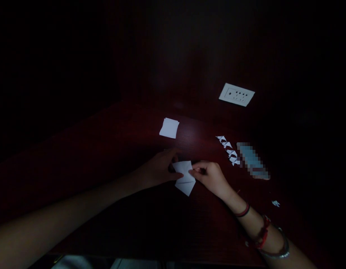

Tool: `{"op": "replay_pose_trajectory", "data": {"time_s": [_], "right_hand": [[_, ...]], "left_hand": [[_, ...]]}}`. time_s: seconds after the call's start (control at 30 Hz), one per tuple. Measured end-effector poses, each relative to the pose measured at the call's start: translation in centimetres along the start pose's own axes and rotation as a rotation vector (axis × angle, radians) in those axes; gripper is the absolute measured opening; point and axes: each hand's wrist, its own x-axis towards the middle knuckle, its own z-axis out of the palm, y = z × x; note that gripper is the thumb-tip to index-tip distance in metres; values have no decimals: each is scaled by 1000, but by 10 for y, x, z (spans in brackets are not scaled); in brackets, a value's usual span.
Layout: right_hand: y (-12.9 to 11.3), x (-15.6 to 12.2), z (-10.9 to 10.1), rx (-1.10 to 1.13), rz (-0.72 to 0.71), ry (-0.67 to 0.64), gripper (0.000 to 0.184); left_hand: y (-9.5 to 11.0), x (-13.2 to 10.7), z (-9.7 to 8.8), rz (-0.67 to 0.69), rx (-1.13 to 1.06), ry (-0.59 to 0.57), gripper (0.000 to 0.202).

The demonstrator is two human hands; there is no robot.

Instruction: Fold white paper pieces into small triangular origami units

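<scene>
A small white sheet of paper [185, 184], creased and partly folded, is held between both hands above the dark red table. My left hand [164, 166] grips its left side, the thumb lying on the front face and the fingers partly behind it. On the right edge, my right hand [210, 175] pinches the paper between thumb and forefinger. Beyond the hands lies a short stack of square white paper [169, 128]. To the right, several small folded paper figures [229, 150] lie in a slanting row.
A pixelated flat phone-like object [253, 160] lies right of the folded figures. Small white scraps [275, 203] are farther right on the table [128, 138]. A white power socket [237, 95] is on the wall behind. The surroundings are very dark.
</scene>
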Motion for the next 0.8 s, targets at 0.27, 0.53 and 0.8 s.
{"op": "replay_pose_trajectory", "data": {"time_s": [0.27,0.53,0.8], "right_hand": [[-5,0,-3,42,-69,117,9],[0,1,5,220,50,65,3],[-8,-1,3,345,58,-30,21]], "left_hand": [[-2,3,-3,-26,-38,94,35],[4,-1,-1,-18,-30,89,32],[12,-6,6,55,-110,87,62]]}}
